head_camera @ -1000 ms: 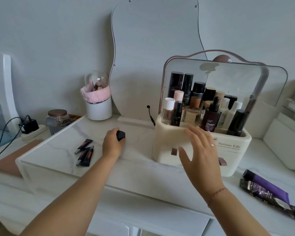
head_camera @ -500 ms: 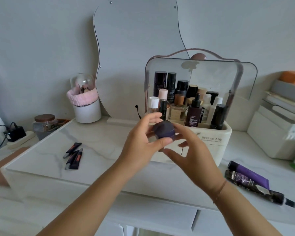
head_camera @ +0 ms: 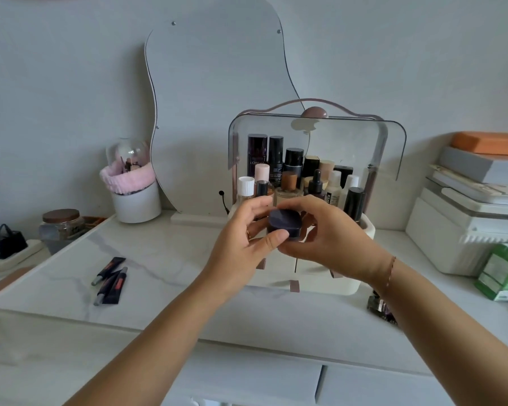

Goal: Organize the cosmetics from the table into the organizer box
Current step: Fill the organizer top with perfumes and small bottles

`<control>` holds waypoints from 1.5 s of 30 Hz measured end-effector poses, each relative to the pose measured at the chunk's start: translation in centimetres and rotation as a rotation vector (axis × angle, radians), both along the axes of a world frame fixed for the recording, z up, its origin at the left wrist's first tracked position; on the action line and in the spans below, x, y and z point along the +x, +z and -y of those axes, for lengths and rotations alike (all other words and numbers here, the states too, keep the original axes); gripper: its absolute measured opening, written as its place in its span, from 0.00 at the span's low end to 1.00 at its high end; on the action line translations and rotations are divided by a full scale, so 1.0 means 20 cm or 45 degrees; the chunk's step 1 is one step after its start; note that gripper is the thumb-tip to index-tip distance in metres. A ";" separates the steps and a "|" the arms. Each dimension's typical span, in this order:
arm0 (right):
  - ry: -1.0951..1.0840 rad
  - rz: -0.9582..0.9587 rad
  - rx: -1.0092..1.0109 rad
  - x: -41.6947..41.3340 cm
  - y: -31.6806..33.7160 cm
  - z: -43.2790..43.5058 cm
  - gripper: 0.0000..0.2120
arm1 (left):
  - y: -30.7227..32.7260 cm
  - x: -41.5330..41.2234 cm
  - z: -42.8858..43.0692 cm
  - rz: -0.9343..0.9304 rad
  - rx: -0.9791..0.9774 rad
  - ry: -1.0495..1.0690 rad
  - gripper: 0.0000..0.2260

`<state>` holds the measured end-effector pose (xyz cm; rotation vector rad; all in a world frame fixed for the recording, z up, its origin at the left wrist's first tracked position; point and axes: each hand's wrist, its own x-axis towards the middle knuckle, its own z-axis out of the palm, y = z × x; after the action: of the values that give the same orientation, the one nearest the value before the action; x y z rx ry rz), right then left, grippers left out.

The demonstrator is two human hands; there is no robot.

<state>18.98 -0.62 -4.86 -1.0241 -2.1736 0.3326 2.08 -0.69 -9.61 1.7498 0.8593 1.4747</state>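
Both hands grip one small dark jar (head_camera: 282, 224), held up in front of the cream organizer box (head_camera: 329, 276): left hand (head_camera: 241, 244) pinching its near side, right hand (head_camera: 332, 241) cupping the far side. Three tubes (head_camera: 110, 279), possibly lip products, lie on the table left of the box.

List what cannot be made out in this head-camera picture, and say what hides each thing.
- Front of the cream organizer box, head view: both hands cover it.
- Small dark purple jar: no readable label; left hand and right hand wrap it.
- Green packet: cut by right edge.
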 end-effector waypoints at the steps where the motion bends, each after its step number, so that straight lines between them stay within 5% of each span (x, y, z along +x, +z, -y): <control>1: -0.004 0.030 -0.023 -0.01 0.01 -0.01 0.23 | -0.01 0.00 0.00 -0.012 0.007 0.012 0.22; 9: -0.041 0.252 -0.153 -0.03 0.09 -0.14 0.19 | -0.08 -0.02 -0.02 -0.084 0.021 0.086 0.20; 13: -0.169 0.410 -0.039 -0.05 0.16 -0.21 0.21 | -0.16 -0.10 -0.06 -0.429 0.246 0.453 0.13; 18: -0.364 0.651 0.059 -0.12 0.17 -0.26 0.18 | -0.25 -0.15 -0.13 -0.692 0.333 0.595 0.18; 36: -0.441 1.182 0.069 -0.18 0.06 -0.30 0.13 | -0.29 -0.16 -0.14 -0.771 0.337 0.565 0.20; 42: -0.436 1.025 0.036 -0.15 -0.01 -0.28 0.13 | -0.29 -0.17 -0.15 -0.787 0.374 0.569 0.21; 45: -0.420 0.599 0.285 -0.11 -0.10 -0.19 0.13 | -0.30 -0.16 -0.13 -0.799 0.400 0.603 0.23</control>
<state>16.87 3.11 -6.80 -1.4062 -2.3169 -0.3310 -1.02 1.94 -15.58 2.4280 1.5089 1.4055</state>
